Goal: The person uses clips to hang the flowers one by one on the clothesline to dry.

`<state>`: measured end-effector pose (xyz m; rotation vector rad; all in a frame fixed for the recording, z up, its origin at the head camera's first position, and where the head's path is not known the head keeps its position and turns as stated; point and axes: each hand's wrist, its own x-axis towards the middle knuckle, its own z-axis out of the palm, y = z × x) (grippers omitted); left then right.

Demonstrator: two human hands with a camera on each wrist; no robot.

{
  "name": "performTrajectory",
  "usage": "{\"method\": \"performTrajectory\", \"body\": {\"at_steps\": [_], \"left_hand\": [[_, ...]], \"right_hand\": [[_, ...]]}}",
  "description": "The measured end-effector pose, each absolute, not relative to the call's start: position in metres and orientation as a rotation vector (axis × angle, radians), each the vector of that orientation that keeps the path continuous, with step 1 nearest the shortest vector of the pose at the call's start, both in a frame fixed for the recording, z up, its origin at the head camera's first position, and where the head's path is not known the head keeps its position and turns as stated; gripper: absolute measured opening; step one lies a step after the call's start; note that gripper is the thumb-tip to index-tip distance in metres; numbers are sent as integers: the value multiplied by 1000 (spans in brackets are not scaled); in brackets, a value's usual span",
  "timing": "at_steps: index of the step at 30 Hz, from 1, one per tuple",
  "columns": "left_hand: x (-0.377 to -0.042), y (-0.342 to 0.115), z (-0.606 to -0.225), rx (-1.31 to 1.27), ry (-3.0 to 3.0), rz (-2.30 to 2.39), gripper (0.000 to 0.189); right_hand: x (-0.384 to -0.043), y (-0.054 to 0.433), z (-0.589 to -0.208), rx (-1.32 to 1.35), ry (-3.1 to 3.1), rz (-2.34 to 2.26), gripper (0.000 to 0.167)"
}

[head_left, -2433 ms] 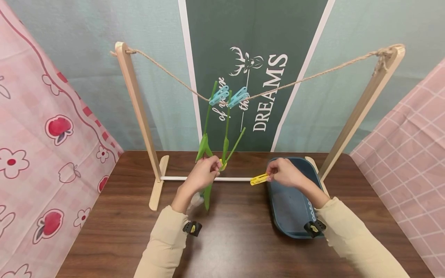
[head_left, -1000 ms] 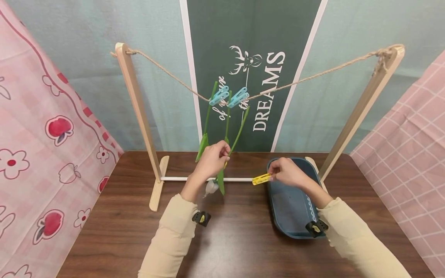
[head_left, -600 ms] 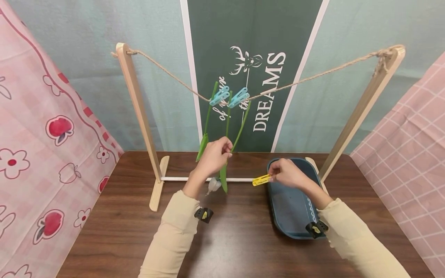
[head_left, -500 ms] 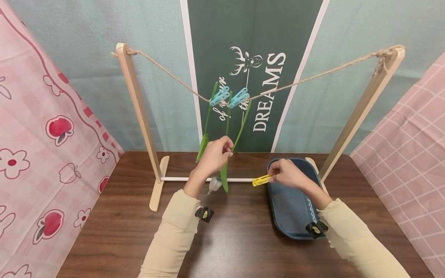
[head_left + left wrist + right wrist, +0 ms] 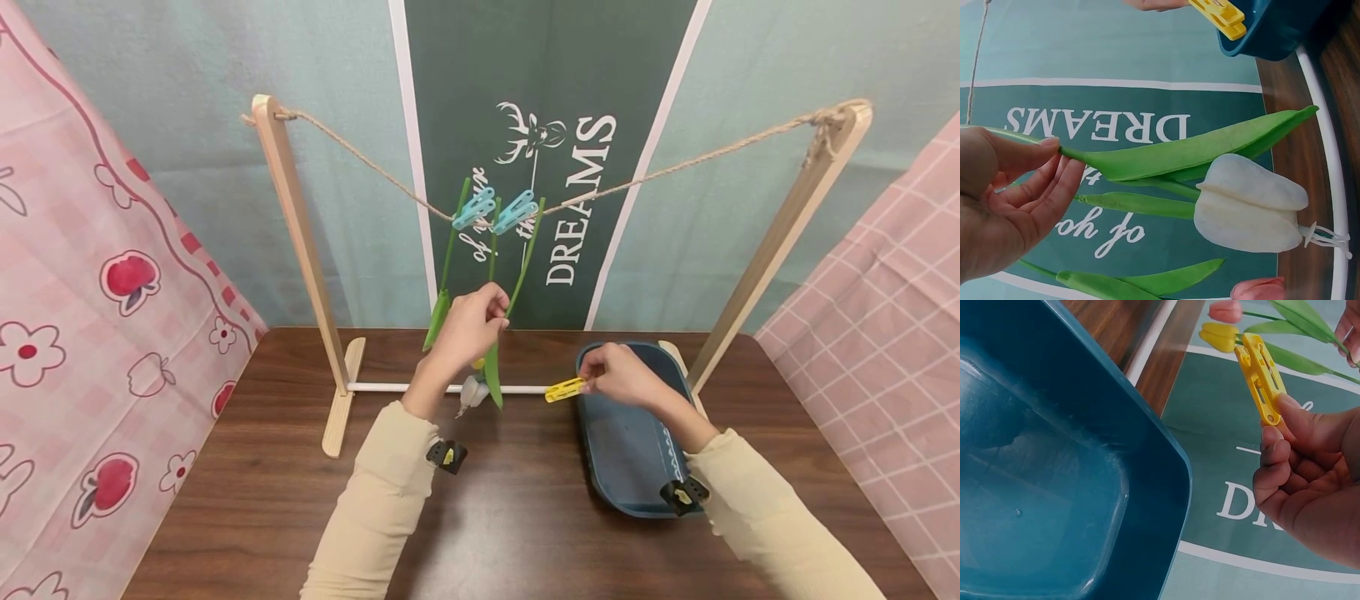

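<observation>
My left hand (image 5: 472, 321) pinches the green stem of an artificial white tulip (image 5: 1250, 206), which hangs bloom down. In the head view its stem end crosses the rope (image 5: 675, 167); whether they touch I cannot tell. Just left of it, two light-blue clothespins (image 5: 474, 208) clip the stems of a yellow tulip (image 5: 1219, 337) and a pink tulip (image 5: 1225, 310) to the rope, both blooms downward. My right hand (image 5: 617, 372) holds a yellow clothespin (image 5: 1260, 375) between thumb and fingers, over the left rim of a blue basin (image 5: 637, 467).
The rope sags between two wooden posts (image 5: 300, 242), with a right post (image 5: 780, 250) opposite. A white rod (image 5: 390, 387) joins their feet low across the brown table (image 5: 510, 517). Behind stands a printed curtain (image 5: 570, 50); pink cloths (image 5: 67, 333) flank the table.
My left hand has moved up and to the right with the white tulip, whose stem end has risen from below the rope to its height. My right hand has barely moved.
</observation>
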<state>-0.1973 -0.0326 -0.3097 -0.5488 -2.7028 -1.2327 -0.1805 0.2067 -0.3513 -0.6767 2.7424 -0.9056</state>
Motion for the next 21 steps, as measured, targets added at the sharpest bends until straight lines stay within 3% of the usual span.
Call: {"method": "performTrajectory", "body": {"at_steps": [21], "left_hand": [[-201, -29, -302, -532, -2680, -1225, 11]], "right_hand": [[-182, 205, -348, -708, 2744, -885, 12]]}}
